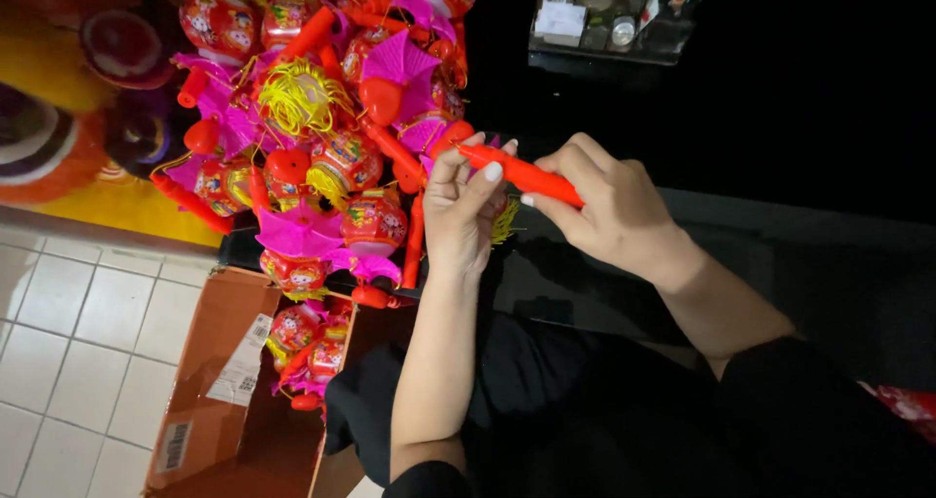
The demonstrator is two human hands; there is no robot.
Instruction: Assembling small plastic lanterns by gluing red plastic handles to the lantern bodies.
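— Where's the red handle stick (522,174)?
— Centre frame! Right hand (609,210) curled tight around it, left hand (460,215) pinching its tip.
— And beside them?
— Lantern pile (322,137), upper left; cardboard box (219,362) below.

Two hands (468,206), one cardboard box (210,381), and a heap of lanterns (373,220) (too tangled to count exactly).

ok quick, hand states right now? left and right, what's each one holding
Left hand: fingers closed around the end of the red plastic stick.
Right hand: closed on the same red plastic stick, further along it.
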